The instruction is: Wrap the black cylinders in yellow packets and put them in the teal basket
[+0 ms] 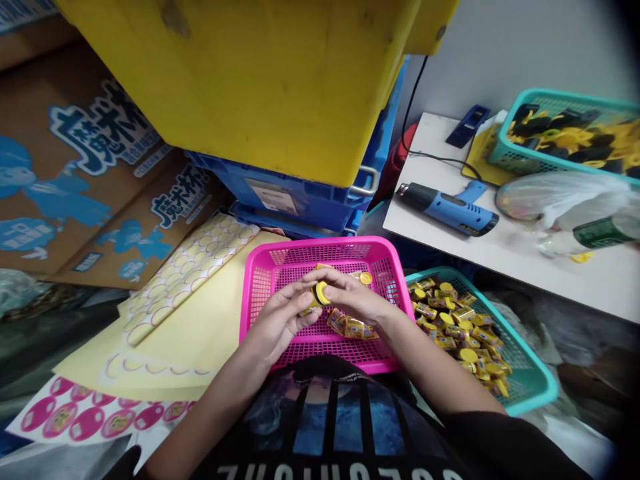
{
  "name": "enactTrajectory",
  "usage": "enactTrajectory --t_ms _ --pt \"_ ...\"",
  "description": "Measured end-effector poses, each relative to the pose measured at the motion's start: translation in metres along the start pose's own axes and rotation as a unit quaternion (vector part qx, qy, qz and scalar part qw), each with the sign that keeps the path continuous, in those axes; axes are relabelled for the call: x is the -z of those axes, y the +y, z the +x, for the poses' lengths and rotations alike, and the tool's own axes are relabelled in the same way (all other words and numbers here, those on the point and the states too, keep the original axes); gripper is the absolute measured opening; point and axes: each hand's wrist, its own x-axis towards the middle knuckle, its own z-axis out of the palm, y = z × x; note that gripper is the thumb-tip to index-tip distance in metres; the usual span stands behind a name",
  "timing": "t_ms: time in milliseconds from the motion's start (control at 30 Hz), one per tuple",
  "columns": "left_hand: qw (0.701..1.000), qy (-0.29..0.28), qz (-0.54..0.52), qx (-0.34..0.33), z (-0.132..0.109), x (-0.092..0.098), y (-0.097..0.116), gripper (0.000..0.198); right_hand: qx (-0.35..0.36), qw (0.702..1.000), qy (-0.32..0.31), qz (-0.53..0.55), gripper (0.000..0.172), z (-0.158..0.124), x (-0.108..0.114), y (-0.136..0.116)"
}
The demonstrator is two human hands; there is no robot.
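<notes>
Both my hands meet over a pink plastic basket (254, 267) in front of my body. Between them is a small jar with a yellow lid (321, 293) and a dark band below the lid. My left hand (280, 317) curls its fingers round the jar's body. My right hand (357, 297) has its thumb and fingers on the yellow lid. Under and beside my right hand, several small labelled jars (353, 325) lie on the basket floor. Another yellow lid (366, 278) shows behind that hand. My fingers hide much of the held jar.
A teal basket (543, 387) full of yellow-lidded jars stands at right. On the white table (540, 280) lie a blue heat gun (450, 208) and a teal basket of black and yellow parts (575, 137). Sticker sheets (190, 320) lie left; yellow (260, 87) and blue crates stand ahead.
</notes>
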Motion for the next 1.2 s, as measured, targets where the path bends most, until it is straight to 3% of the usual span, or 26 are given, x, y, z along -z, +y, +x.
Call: enactTrajectory --t_ms 167,367,567,767,867,967,1200 --pt "0.994 -0.011 0.083 -0.064 -0.006 -0.008 0.004 0.033 -0.005 0.996 -0.012 0.089 0.045 -0.002 -0.006 0.002" --pt "0.977 -0.009 0.162 -0.138 -0.008 -0.012 0.006 0.028 -0.003 0.996 -0.010 0.094 0.061 0.001 -0.010 0.014" --pt "0.971 0.002 0.197 -0.138 -0.010 -0.014 0.004 0.028 0.022 0.998 0.032 0.044 0.052 -0.003 -0.007 0.018" --pt "0.972 -0.017 0.194 -0.135 -0.007 -0.014 -0.002 0.026 0.028 0.997 0.025 0.061 0.043 -0.004 -0.002 0.018" --pt "0.963 -0.024 0.201 -0.178 -0.006 -0.014 -0.002 0.028 0.022 0.997 0.026 0.074 0.047 -0.003 -0.003 0.018" --pt "0.947 -0.004 0.230 -0.223 -0.005 -0.017 0.001 0.026 0.019 0.997 0.020 0.076 0.053 -0.002 -0.007 0.019" --pt "0.927 0.062 0.285 -0.236 -0.006 -0.022 0.000 0.025 0.049 0.995 0.028 0.076 0.057 0.001 -0.006 0.031"
